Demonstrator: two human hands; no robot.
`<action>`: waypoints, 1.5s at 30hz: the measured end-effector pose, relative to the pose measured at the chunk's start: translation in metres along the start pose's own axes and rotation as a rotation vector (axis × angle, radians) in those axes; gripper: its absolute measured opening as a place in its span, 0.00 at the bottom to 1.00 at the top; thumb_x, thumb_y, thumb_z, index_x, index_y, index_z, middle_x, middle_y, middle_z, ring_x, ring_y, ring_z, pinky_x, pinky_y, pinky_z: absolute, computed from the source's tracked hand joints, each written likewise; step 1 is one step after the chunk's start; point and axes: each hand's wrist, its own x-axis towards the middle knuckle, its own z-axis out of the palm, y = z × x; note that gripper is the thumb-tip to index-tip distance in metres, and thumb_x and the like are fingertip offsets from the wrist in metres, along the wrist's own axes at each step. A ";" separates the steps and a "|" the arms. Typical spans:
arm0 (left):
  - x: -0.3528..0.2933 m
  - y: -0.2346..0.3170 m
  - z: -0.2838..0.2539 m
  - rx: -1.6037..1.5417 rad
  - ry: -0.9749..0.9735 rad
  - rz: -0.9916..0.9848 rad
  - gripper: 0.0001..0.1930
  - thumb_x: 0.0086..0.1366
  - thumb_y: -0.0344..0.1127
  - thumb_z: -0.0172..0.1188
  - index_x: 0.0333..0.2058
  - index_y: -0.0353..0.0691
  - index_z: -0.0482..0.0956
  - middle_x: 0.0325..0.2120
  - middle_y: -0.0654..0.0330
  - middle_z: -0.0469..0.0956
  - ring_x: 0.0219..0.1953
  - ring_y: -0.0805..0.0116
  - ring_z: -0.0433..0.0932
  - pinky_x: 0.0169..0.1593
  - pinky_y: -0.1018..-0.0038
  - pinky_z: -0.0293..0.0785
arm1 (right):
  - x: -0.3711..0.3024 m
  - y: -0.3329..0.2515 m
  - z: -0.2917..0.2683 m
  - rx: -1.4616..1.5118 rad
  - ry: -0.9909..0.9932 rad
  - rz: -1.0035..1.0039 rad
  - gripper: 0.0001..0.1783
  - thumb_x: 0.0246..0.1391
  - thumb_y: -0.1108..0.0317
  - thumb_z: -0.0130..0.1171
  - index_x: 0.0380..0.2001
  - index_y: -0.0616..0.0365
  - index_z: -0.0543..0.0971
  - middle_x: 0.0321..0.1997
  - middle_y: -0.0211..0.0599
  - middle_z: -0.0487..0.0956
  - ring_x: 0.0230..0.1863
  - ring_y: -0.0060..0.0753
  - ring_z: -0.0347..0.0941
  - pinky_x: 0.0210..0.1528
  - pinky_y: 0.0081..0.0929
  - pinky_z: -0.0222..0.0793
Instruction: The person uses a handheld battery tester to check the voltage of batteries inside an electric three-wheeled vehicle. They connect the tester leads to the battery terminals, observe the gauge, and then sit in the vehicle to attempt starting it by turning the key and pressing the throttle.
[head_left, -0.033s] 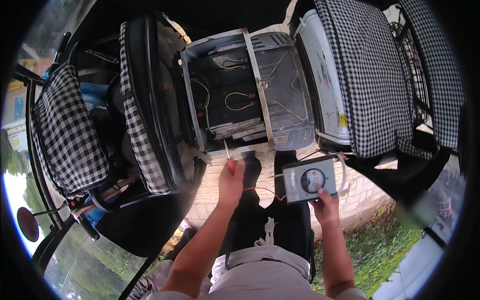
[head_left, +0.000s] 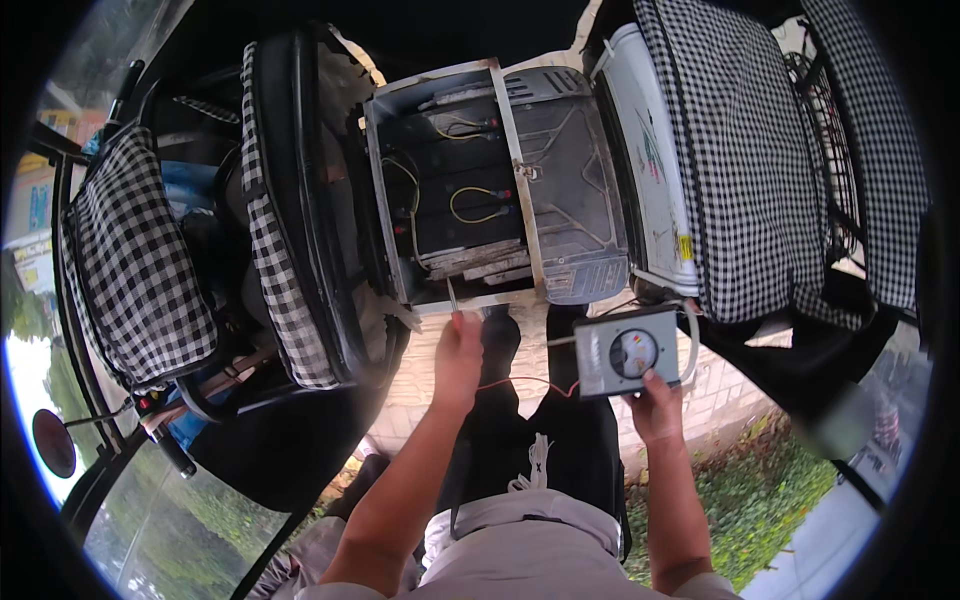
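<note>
My left hand (head_left: 457,362) is closed round the red handle of a metal probe (head_left: 452,294). Its thin tip points up at the near edge of an open metal battery box (head_left: 541,262); I cannot tell whether it touches anything. Several black batteries (head_left: 455,160), joined by yellow wires (head_left: 479,188), fill the box. In my right hand (head_left: 656,410) is a grey box-shaped battery tester (head_left: 598,373) with a round dial, my thumb on its front near the dial. A red wire (head_left: 530,379) runs from my left hand to the tester. A pale rod sticks out of the tester's left side.
The grey box lid (head_left: 572,190) lies folded open to the right. Beyond it stand a white panel (head_left: 655,150) and a checked seat (head_left: 745,150). Another checked seat (head_left: 285,270) rises on the left. Pale paving (head_left: 400,385) and green plants (head_left: 720,515) lie below.
The tester in my right hand has shifted slightly right and up. My left hand has moved a little left and turned, hiding more of the probe's red handle.
</note>
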 end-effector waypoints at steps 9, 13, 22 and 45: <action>0.062 0.028 0.041 -0.401 0.235 0.079 0.19 0.76 0.50 0.46 0.41 0.37 0.73 0.16 0.69 0.62 0.14 0.79 0.57 0.19 0.78 0.52 | 0.122 -0.113 0.056 -0.134 -0.195 -0.151 0.29 0.53 0.74 0.67 0.57 0.62 0.69 0.52 0.40 0.78 0.48 0.33 0.80 0.46 0.34 0.83; 0.107 0.031 0.045 -0.287 0.225 0.155 0.21 0.75 0.50 0.49 0.40 0.35 0.77 0.18 0.65 0.69 0.16 0.78 0.64 0.20 0.77 0.58 | 0.165 -0.126 0.099 -0.264 -0.191 -0.184 0.25 0.55 0.68 0.66 0.54 0.63 0.73 0.50 0.38 0.79 0.47 0.32 0.80 0.45 0.35 0.83; 0.235 0.062 0.084 0.113 0.351 0.500 0.19 0.70 0.43 0.55 0.54 0.39 0.77 0.33 0.47 0.82 0.38 0.49 0.82 0.43 0.62 0.76 | 0.234 -0.137 0.224 -0.362 -0.238 -0.327 0.30 0.51 0.70 0.70 0.56 0.66 0.70 0.49 0.41 0.79 0.46 0.33 0.80 0.43 0.32 0.83; 0.302 0.113 0.141 0.108 0.369 0.418 0.18 0.70 0.44 0.54 0.53 0.47 0.80 0.31 0.46 0.83 0.35 0.43 0.82 0.38 0.56 0.77 | 0.297 -0.093 0.279 -0.509 -0.278 -0.365 0.32 0.53 0.71 0.67 0.59 0.67 0.68 0.52 0.43 0.77 0.46 0.34 0.80 0.43 0.32 0.84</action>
